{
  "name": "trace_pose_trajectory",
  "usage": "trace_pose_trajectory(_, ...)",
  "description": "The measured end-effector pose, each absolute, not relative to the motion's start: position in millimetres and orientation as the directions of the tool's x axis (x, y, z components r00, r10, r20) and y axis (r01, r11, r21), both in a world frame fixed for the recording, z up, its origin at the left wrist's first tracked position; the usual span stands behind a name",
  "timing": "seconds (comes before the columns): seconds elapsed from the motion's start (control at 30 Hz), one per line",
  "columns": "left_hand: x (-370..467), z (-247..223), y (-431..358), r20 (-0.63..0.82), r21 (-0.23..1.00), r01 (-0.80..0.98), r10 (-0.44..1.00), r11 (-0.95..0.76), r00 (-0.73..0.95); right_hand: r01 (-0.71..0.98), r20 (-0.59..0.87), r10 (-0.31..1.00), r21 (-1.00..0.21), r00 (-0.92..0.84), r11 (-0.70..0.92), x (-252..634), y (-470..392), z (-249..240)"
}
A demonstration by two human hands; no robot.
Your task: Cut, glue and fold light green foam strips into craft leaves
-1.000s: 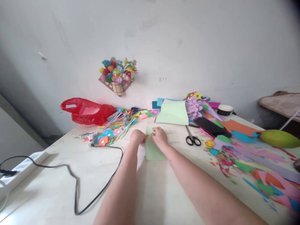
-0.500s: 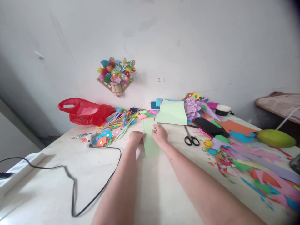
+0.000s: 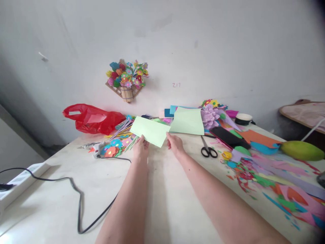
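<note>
A pale green rectangular sheet (image 3: 150, 130), of paper or craft foam, is held up crosswise above the table. My left hand (image 3: 141, 148) pinches its lower edge, thumb in front and fingers behind. At its right corner my right hand (image 3: 174, 144) closes on the edge between thumb and forefinger. Behind my right hand lies a larger pale green sheet (image 3: 187, 121) on a stack of coloured sheets. Black-handled scissors (image 3: 208, 150) rest on the table to the right of that hand.
At left are a glue gun (image 3: 97, 150) with its black cord (image 3: 79, 206), cut flower shapes (image 3: 114, 149), a red plastic bag (image 3: 93, 119) and a power strip (image 3: 24, 181). To the right lie a black phone-like slab (image 3: 230, 137), colourful scraps (image 3: 264, 181) and a green oval object (image 3: 302, 150).
The pale green sheet has turned from lengthwise to crosswise and risen off the table. My left hand has shifted slightly left along with it; my right hand stays nearly in place.
</note>
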State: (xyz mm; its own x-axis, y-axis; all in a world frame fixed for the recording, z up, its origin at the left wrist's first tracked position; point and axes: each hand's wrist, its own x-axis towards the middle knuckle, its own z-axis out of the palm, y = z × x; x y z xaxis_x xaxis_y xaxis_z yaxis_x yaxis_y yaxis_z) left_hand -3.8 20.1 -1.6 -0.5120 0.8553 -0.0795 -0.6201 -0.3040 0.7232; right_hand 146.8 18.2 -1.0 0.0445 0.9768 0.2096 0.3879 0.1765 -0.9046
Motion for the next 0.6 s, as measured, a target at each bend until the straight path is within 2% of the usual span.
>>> trace_pose_trajectory(0.1, -1.1, -1.7, 20.7, -0.084, 0.676, -0.663, 0.859, -0.323, -0.504, 0.043, -0.006, 0.985, -0.999, -0.172, 0.001, 142.9, 14.8, -0.9)
trace_pose_trajectory(0.17, 1.6, -1.7, 20.5, -0.077, 0.652, -0.683, 0.868, -0.329, -0.491, -0.045, -0.036, 0.946, -0.998, -0.323, -0.053, 141.2, 13.6, -2.1)
trace_pose_trajectory(0.23, 4.9, -2.0, 19.9, -0.058, 0.638, -0.696, 0.882, -0.328, -0.468, -0.062, -0.044, 0.926, -0.995, -0.375, -0.073, 140.0, 13.7, -4.0)
trace_pose_trajectory(0.37, 12.3, -3.4, 17.7, -0.016, 0.661, -0.69, 0.913, -0.297, -0.408, -0.063, -0.075, 0.959, -0.993, -0.272, -0.096, 137.6, 15.0, -6.3)
trace_pose_trajectory(0.6, 21.5, -6.3, 12.6, 0.043, 0.775, -0.61, 0.977, -0.164, -0.209, -0.098, -0.085, 0.991, -0.991, -0.106, -0.095, 135.5, 13.1, -2.5)
